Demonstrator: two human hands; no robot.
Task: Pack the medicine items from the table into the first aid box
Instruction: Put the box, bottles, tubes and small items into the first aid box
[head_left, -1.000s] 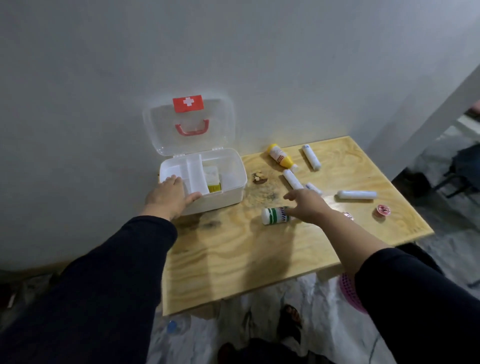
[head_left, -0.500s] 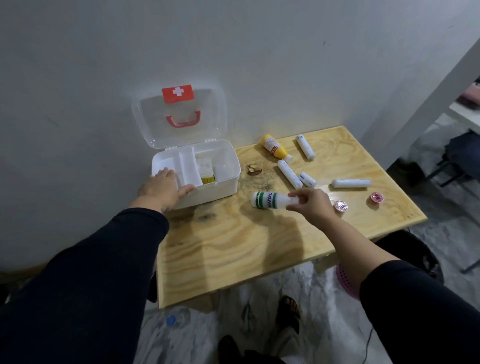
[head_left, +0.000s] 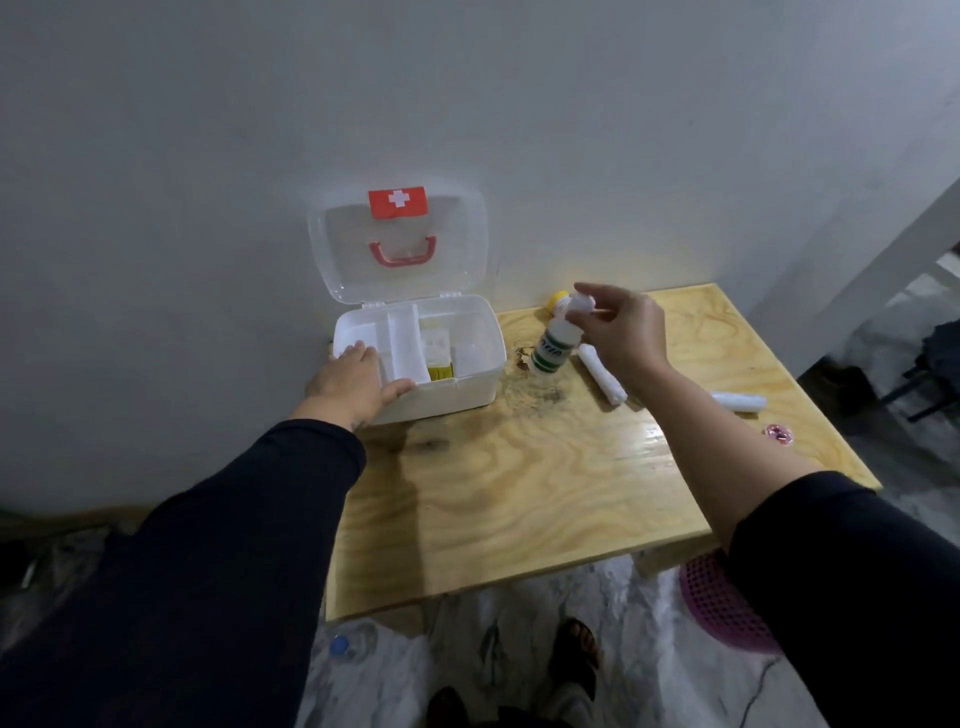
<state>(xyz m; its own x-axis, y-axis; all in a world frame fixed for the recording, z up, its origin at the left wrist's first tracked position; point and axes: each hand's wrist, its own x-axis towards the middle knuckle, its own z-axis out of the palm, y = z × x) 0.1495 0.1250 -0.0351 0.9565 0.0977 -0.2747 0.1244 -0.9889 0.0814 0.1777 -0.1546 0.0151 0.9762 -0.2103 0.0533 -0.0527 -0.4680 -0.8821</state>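
The white first aid box (head_left: 483, 374) stands open at the table's back left, its clear lid (head_left: 397, 244) leaning on the wall. A yellow and white pack (head_left: 437, 358) lies inside. My left hand (head_left: 358, 382) rests on the box's front left corner. My right hand (head_left: 621, 332) holds a white bottle with green bands (head_left: 553, 348) by its cap, hanging above the table just right of the box. On the table lie a white tube (head_left: 602, 382), another white tube (head_left: 740, 401), a pink round tin (head_left: 777, 432) and a yellow-capped bottle (head_left: 558, 300), partly hidden.
The wooden table (head_left: 519, 493) stands against a grey wall. A small brown thing (head_left: 523, 357) lies by the box. A pink perforated basket (head_left: 719, 603) sits under the table's right front. My sandalled feet (head_left: 576, 654) and a plastic bottle (head_left: 345, 647) are on the floor.
My right hand took the green-banded bottle off the table, lifted it and carried it left toward the box, now hanging upright from its cap. The left hand stayed on the box.
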